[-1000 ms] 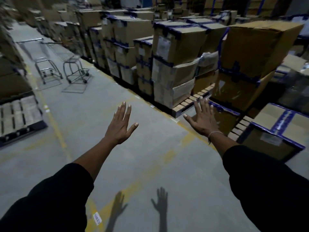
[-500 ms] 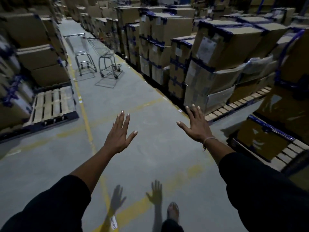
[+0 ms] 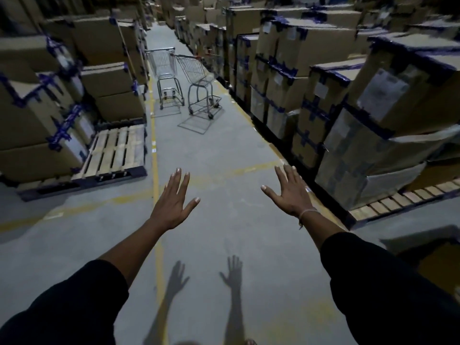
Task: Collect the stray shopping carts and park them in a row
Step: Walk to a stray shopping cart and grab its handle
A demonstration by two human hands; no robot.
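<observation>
Left hand [image 3: 171,207] and right hand [image 3: 290,195] outstretched, fingers [image 3: 178,176] spread wide, holding nothing. Two shopping carts [image 3: 184,80] far down the aisle, angled apart. Risk: clipping stacked boxes [image 3: 273,95] on the right when steering carts together.

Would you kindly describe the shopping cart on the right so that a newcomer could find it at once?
Look down the grey concrete aisle between the stacked brown cardboard boxes. Two silver wire shopping carts stand side by side far ahead. The wanted cart is nearer the right-hand boxes and sits skewed across the aisle, while the left cart hugs the yellow floor line.
</observation>
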